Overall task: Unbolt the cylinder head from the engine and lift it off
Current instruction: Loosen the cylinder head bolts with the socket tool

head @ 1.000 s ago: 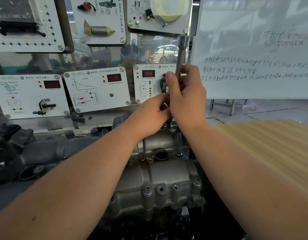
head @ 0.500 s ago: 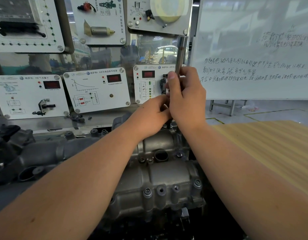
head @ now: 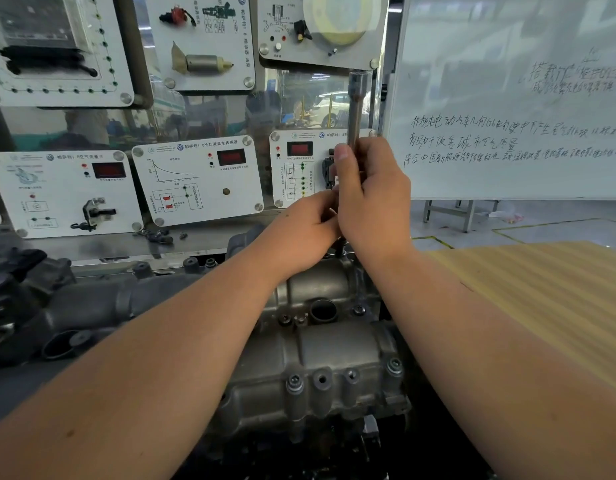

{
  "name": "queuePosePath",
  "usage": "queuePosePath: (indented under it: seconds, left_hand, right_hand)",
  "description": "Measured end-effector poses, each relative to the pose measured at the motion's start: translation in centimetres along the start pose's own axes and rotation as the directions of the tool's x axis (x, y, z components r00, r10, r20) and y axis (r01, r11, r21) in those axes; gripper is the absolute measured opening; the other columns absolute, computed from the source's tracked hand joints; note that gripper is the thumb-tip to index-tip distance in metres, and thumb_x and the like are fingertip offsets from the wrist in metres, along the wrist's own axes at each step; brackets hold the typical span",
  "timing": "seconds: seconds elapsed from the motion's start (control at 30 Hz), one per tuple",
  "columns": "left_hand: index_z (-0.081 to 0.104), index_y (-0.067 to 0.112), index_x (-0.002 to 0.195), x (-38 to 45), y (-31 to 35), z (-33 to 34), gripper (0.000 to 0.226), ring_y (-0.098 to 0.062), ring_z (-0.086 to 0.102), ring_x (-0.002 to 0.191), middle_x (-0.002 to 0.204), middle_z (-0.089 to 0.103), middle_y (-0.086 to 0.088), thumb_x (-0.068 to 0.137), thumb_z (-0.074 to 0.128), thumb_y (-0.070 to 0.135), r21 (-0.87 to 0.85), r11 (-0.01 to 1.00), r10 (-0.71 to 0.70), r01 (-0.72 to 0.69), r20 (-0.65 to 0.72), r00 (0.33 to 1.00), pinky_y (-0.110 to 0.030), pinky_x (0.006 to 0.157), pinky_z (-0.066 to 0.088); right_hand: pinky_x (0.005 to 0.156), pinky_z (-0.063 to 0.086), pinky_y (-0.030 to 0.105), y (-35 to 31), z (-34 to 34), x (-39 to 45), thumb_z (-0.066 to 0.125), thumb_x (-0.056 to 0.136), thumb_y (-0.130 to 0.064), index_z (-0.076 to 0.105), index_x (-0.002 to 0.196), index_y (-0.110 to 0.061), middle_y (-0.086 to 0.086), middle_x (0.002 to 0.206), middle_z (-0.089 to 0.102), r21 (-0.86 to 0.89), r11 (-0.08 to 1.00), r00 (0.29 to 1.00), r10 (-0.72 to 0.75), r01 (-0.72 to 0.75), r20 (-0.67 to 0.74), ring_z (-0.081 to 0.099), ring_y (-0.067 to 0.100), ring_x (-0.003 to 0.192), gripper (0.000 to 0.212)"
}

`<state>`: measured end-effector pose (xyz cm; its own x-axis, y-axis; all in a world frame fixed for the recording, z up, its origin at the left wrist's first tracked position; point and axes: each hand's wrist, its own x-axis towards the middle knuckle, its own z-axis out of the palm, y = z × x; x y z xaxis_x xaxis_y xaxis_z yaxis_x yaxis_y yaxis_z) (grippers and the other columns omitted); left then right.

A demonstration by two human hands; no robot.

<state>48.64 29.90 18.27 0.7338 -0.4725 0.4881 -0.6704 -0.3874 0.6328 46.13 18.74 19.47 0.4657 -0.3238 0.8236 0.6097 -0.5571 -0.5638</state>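
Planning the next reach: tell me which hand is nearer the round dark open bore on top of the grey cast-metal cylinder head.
Left. The left hand is above the bore; the right hand is higher, gripping the upright metal tool shaft.

Both forearms are bare from elbow to wrist — no sleeve, glove, watch or ring shows — ending in the bare left hand (head: 299, 233) and bare right hand (head: 376, 202), nails short at the fingertips.
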Motion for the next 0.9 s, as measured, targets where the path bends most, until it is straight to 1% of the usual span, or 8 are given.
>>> queuePosePath:
  seconds: [0.13, 0.23, 0.3, 0.43, 0.57, 0.73, 0.8, 0.9]
  left_hand:
    - [0.064, 0.031, 0.106, -0.04, -0.03, -0.06, 0.017, -0.009, 0.068, 0.079, 0.091, 0.075, 0.002, 0.101, 0.051, 0.022, 0.001, 1.000, -0.007, 0.007, 0.014, 1.000, -0.031, 0.070, 0.053]
    - [0.063, 0.031, 0.106, -0.02, -0.05, -0.06, 0.015, -0.010, 0.068, 0.080, 0.093, 0.074, 0.002, 0.101, 0.053, 0.022, -0.008, 1.000, 0.001, -0.001, 0.012, 1.000, -0.026, 0.070, 0.054]
    - [0.063, 0.031, 0.107, -0.01, -0.02, -0.05, 0.014, -0.012, 0.068, 0.081, 0.094, 0.074, 0.000, 0.099, 0.054, 0.023, -0.005, 1.000, 0.004, -0.004, 0.013, 1.000, -0.031, 0.073, 0.055]
    - [0.064, 0.031, 0.108, 0.03, -0.01, 0.11, 0.016, -0.024, 0.069, 0.092, 0.098, 0.074, -0.005, 0.098, 0.052, 0.025, 0.022, 1.000, 0.001, -0.001, 0.011, 1.000, -0.050, 0.086, 0.056]
    - [0.060, 0.048, 0.092, -0.15, 0.22, 0.12, 0.023, -0.024, 0.068, 0.095, 0.100, 0.075, -0.006, 0.100, 0.048, 0.030, 0.032, 0.999, 0.015, -0.015, 0.018, 1.000, -0.051, 0.089, 0.055]
    - [0.063, 0.035, 0.103, 0.04, -0.04, -0.01, 0.015, -0.018, 0.069, 0.086, 0.095, 0.074, -0.002, 0.099, 0.052, 0.025, 0.053, 0.999, 0.007, -0.007, 0.010, 1.000, -0.048, 0.084, 0.056]
    - [0.064, 0.026, 0.108, 0.08, -0.10, 0.02, 0.014, -0.021, 0.070, 0.088, 0.094, 0.074, -0.002, 0.099, 0.053, 0.026, 0.051, 0.999, 0.001, -0.001, 0.007, 1.000, -0.048, 0.083, 0.056]
    - [0.065, 0.027, 0.105, 0.04, -0.09, 0.05, 0.016, -0.022, 0.069, 0.085, 0.092, 0.075, -0.002, 0.100, 0.050, 0.025, 0.019, 1.000, -0.011, 0.011, 0.000, 1.000, -0.036, 0.070, 0.055]
  right_hand:
    - [0.071, 0.052, 0.039, 0.00, 0.09, 0.00, 0.044, 0.105, -0.032, 0.063, 0.098, -0.015, -0.001, 0.081, 0.068, -0.020, 1.000, 1.000, -0.018, 0.019, 0.003, 0.064, 0.017, 0.075, 0.026]
    - [0.066, 0.049, 0.018, 0.11, 0.08, 0.06, 0.052, 0.103, -0.037, 0.058, 0.107, -0.023, -0.007, 0.082, 0.070, 0.026, 1.000, 1.000, 0.009, -0.009, 0.001, 0.066, 0.005, 0.077, 0.015]
    - [0.064, 0.047, 0.012, 0.12, -0.01, 0.09, 0.057, 0.101, -0.037, 0.050, 0.107, -0.030, -0.008, 0.082, 0.070, 0.032, 0.999, 1.000, 0.019, -0.019, -0.006, 0.066, 0.003, 0.076, 0.011]
    - [0.065, 0.048, 0.027, 0.07, 0.01, 0.08, 0.048, 0.104, -0.034, 0.055, 0.095, -0.019, -0.002, 0.081, 0.067, -0.007, 1.000, 1.000, -0.017, 0.017, -0.004, 0.063, 0.011, 0.073, 0.019]
    - [0.065, 0.045, 0.033, 0.12, 0.13, 0.06, 0.042, 0.106, -0.030, 0.056, 0.086, -0.015, 0.003, 0.077, 0.066, -0.018, 0.999, 1.000, -0.027, 0.027, 0.010, 0.058, 0.014, 0.069, 0.029]
    - [0.067, 0.048, 0.016, 0.16, -0.01, 0.11, 0.055, 0.103, -0.035, 0.051, 0.112, -0.026, -0.011, 0.084, 0.069, 0.029, 0.999, 1.000, 0.027, -0.027, 0.012, 0.065, 0.003, 0.080, 0.013]
    - [0.067, 0.050, 0.024, 0.11, -0.07, 0.10, 0.053, 0.104, -0.030, 0.054, 0.107, -0.022, -0.008, 0.083, 0.068, 0.024, 1.000, 1.000, 0.006, -0.006, 0.004, 0.064, 0.007, 0.076, 0.009]
    - [0.069, 0.048, 0.038, 0.05, -0.05, 0.04, 0.046, 0.106, -0.027, 0.060, 0.097, -0.008, 0.005, 0.081, 0.067, -0.006, 0.999, 0.999, -0.031, 0.031, 0.006, 0.060, 0.017, 0.073, 0.025]
